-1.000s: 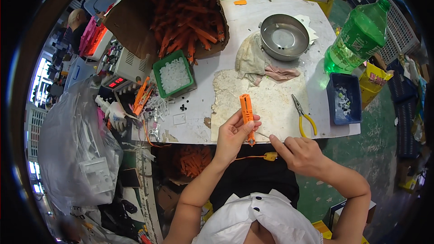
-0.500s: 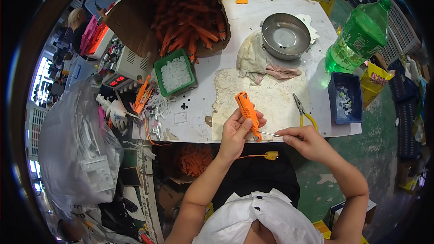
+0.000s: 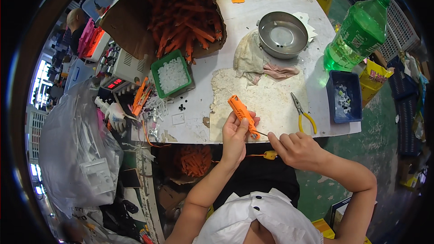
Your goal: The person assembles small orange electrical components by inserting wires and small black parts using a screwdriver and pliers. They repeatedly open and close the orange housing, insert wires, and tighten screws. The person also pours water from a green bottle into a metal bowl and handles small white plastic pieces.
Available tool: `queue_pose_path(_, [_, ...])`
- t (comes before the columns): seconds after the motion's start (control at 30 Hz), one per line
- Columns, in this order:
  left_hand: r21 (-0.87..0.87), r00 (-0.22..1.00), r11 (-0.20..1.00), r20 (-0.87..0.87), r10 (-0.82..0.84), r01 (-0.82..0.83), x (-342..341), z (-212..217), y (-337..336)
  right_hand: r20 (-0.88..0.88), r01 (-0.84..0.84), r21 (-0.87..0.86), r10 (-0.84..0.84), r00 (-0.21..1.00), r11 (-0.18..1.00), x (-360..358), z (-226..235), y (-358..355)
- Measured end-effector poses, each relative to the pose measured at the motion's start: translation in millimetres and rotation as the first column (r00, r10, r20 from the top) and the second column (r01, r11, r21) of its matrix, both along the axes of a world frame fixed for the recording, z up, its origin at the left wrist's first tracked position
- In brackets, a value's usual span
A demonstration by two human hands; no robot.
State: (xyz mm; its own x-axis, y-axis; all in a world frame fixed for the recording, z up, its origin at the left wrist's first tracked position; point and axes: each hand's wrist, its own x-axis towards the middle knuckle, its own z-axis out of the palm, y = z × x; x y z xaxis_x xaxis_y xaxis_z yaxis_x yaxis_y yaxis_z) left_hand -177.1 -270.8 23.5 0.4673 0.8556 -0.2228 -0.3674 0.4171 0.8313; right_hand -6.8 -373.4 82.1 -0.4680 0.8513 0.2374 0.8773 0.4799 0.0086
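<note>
My left hand (image 3: 234, 139) is closed round a long orange plastic housing (image 3: 239, 108), held tilted over the near edge of the worn pale mat (image 3: 280, 108). Its lower end points toward my right hand (image 3: 300, 150). That hand is closed, knuckles up, on a thin metal rod-like tool (image 3: 261, 133); its grip end is hidden in my fingers. The rod's tip meets the lower end of the housing. Yellow-handled pliers (image 3: 306, 118) lie on the mat to the right, apart from both hands.
Left: a green tray (image 3: 156, 76) of white bits, beneath a carton (image 3: 129, 11) of orange parts. Back: a steel bowl (image 3: 271, 50) beside a cloth (image 3: 247, 61). Right: a blue bin (image 3: 334, 108) and a big green bottle (image 3: 355, 38). A yellow plug-like piece (image 3: 270, 155) on a wire hangs below the table edge.
My right hand has turned knuckles up and come closer to the housing, so less of the rod shows. The housing has shifted slightly left and leans further left at its top.
</note>
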Motion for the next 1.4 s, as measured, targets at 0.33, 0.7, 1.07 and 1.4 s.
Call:
queue_pose_path(0.33, [0.085,0.975,0.996,0.219,-0.027,0.009,-10,3,13,-0.531,0.370,-0.128,-0.378,0.758,0.920,34,-8,27])
queue_pose_path(0.7, [-0.094,0.946,0.994,0.316,0.078,-0.050,-2,-8,-7,-0.687,0.225,-0.109,-0.237,0.687,0.968,-30,-31,66])
queue_pose_path(1.07, [0.704,0.792,0.709,-0.459,0.402,0.047,-94,4,19,-0.637,0.259,-0.208,-0.332,0.696,0.943,-27,-37,49])
queue_pose_path(1.4, [0.742,0.601,0.350,-0.670,0.436,0.572,-71,12,33,-0.534,0.531,0.007,-0.446,0.718,0.847,-8,-39,75])
